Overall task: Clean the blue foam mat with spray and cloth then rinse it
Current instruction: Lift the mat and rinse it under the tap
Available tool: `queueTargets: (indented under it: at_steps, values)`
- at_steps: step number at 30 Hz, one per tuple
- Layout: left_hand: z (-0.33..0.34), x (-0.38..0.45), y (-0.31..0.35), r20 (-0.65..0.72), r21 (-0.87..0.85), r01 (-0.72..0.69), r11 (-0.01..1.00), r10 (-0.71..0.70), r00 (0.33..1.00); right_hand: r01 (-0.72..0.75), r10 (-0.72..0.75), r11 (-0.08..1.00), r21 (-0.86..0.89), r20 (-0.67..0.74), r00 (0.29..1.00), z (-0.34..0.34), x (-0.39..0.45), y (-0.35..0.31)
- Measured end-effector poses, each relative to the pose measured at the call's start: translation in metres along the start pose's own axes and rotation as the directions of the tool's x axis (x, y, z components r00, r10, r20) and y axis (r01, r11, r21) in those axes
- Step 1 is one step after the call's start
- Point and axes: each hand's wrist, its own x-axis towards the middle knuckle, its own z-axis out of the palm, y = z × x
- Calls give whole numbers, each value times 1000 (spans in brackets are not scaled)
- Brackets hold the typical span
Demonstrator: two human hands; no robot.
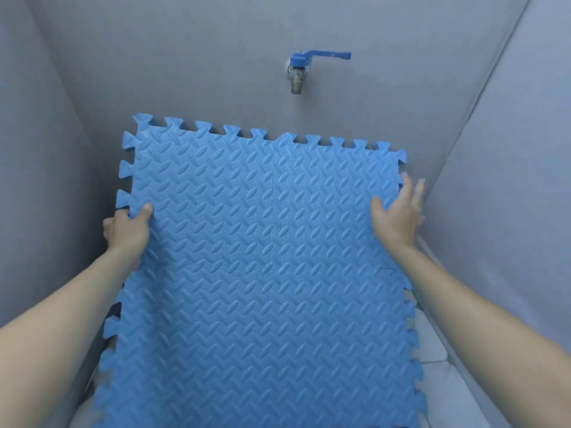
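Blue foam mat (262, 257) upright, left hand (129, 231) fingers clamped on its edge, right hand (401, 211) fingers spread against the opposite edge.

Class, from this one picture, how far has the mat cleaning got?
Done: no spray or cloth shows, so unclear. In hand: left hand grips the blue mat propped below the tap; right hand rests open at its edge. Left: rinsing, no water runs.
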Motion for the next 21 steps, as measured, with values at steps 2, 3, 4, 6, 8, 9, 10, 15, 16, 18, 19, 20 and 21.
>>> queueTargets:
  at_steps: [2,3,4,6,8,9,10,15,16,18,19,20,21]
  values:
    - [-2,-7,2,6,16,3,1000,-3,1000,-316,328,944,-94,197,924,-4,-23,68]
    - [-3,-9,2,12,23,4,1000,-4,1000,-436,432,898,-63,317,844,-5,-30,94]
    - [-5,-10,3,17,37,-1,999,0,1000,-525,481,851,-5,408,776,-5,-32,110]
    - [-8,-10,4,24,60,-9,998,8,1000,-594,509,797,107,410,757,-5,-27,116]
    - [-10,-9,4,50,88,-47,995,43,998,-538,479,822,189,282,831,-11,-18,94]
    - [-11,-10,5,80,119,-100,988,91,993,-481,439,851,211,219,871,-14,-9,87]
    - [-11,-12,7,120,155,-173,973,155,981,-436,407,876,207,171,898,-20,-2,80]
    - [-14,-11,11,217,220,-346,912,300,929,-378,353,913,154,169,920,-23,-5,75]
    - [-19,-8,8,191,219,-311,925,272,943,-337,301,929,153,217,929,-19,-12,75]
    - [-34,-2,-3,160,219,-219,951,186,969,-271,213,947,174,295,932,-10,-24,76]
    - [-41,1,-8,161,220,-194,956,161,974,-263,197,946,190,308,931,-6,-27,76]
    - [-46,3,-12,171,211,-186,960,151,974,-274,205,941,200,308,929,-3,-27,74]
    - [-48,3,-14,180,194,-184,964,149,972,-298,230,932,208,299,926,-1,-26,72]
